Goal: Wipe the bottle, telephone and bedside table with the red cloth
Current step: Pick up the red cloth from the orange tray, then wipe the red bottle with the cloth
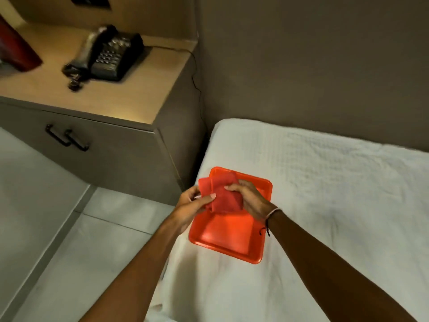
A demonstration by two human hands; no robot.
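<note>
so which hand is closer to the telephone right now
Left. The left hand grips the red cloth's left edge, on the side toward the telephone on the bedside table. The right hand holds the cloth's other side, farther away over the orange tray.

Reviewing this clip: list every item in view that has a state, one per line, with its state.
red cloth: folded, held in both hands above the tray
left hand: gripping the cloth's left edge
right hand: gripping the cloth's right side
orange tray: flat on the bed, nothing resting in it
telephone: handset on its cradle, on the bedside table
bedside table: drawer shut
bed: covered with a white spread
</note>
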